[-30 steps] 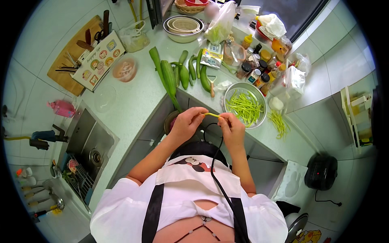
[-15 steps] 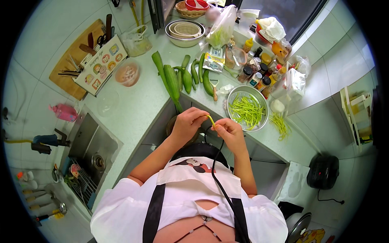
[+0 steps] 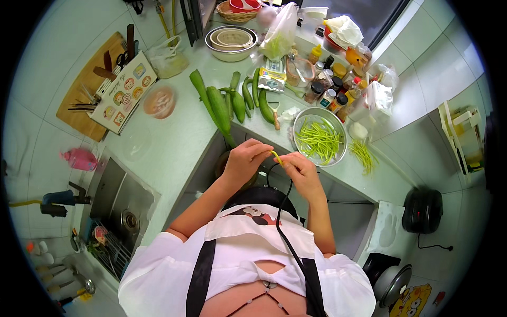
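Note:
Above the counter's front edge, both hands pinch one thin yellow-green stalk [image 3: 277, 157]. My left hand [image 3: 244, 162] has closed fingers on its upper left end, and my right hand [image 3: 302, 171] grips the lower right end. Just beyond my right hand, a round metal bowl [image 3: 346, 138] holds many short green stalk pieces [image 3: 319, 139]. More loose stalks [image 3: 363, 156] lie on the counter to the bowl's right. Several long green vegetables [image 3: 219, 108] rest beyond my left hand, and a peeler with a wooden handle [image 3: 276, 119] lies at their right.
Seasoning jars [image 3: 328, 97] crowd the counter behind the bowl. At the back stand nested bowls with a strainer [image 3: 232, 41]. A plastic tub [image 3: 159, 102] and a knife holder [image 3: 125, 91] are at the left, above the sink [image 3: 138, 196]. A black cable [image 3: 284, 211] hangs before me.
The view has turned slightly, so the counter and its things appear a little shifted, mostly leftward. My hands keep nearly the same place with the stalk between them.

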Demonstrator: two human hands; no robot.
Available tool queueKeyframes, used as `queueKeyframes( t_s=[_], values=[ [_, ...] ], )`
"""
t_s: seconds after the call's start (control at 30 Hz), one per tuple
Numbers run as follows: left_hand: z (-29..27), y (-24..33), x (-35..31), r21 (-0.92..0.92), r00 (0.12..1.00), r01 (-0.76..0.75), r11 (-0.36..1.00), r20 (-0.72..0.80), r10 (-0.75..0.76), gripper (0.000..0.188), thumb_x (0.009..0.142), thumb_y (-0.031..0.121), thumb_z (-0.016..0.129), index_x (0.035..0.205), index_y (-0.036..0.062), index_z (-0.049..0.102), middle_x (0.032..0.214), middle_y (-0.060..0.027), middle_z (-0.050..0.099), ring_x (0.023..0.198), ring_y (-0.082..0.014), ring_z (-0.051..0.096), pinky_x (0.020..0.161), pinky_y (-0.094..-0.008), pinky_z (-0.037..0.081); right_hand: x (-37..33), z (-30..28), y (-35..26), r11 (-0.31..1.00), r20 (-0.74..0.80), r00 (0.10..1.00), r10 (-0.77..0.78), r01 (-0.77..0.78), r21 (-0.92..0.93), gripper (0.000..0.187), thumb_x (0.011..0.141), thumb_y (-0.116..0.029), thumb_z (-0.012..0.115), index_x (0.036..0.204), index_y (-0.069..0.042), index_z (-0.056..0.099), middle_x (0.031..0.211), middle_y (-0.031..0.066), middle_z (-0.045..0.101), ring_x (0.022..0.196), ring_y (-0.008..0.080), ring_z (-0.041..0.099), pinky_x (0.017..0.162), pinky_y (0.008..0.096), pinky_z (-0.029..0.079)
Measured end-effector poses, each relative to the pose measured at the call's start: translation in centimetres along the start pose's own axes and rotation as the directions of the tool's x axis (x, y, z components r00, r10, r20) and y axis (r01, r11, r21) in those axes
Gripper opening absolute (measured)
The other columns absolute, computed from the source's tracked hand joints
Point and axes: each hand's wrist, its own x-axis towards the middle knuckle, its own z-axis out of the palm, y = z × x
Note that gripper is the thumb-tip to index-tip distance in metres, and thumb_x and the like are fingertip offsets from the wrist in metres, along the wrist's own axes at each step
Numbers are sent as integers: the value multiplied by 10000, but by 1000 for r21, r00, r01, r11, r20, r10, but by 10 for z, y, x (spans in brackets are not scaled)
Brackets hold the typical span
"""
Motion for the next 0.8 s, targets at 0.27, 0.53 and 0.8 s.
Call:
queueKeyframes(
  t_s=[0.27,0.53,0.8],
  values=[
    [8,-5,0,-14,999,-19,1000,43,19,134,803,73,685,936,58,693,824,-90,638,707,-219,624,628,-297,497,-11,2,1,956,17,957,288,-289,46,162,833,-127,669,970,-41,684,709,43,574,573,90,470,538,252,384],
    [25,-83,-34,205,973,142,968,149,-174,122,806,116,681,915,60,685,861,-90,655,711,-252,636,644,-321,503,-29,-7,28,946,-247,923,294,-318,-64,174,858,-156,638,993,-55,682,811,55,639,644,120,574,598,253,452],
    [47,-143,-71,424,905,229,876,239,-352,309,800,162,678,1096,92,625,1100,-66,636,964,-279,620,815,-375,498,-81,-44,53,894,-460,779,427,-438,89,165,889,-161,618,1003,-66,689,756,-5,640,635,66,559,581,224,460]
  ],
)
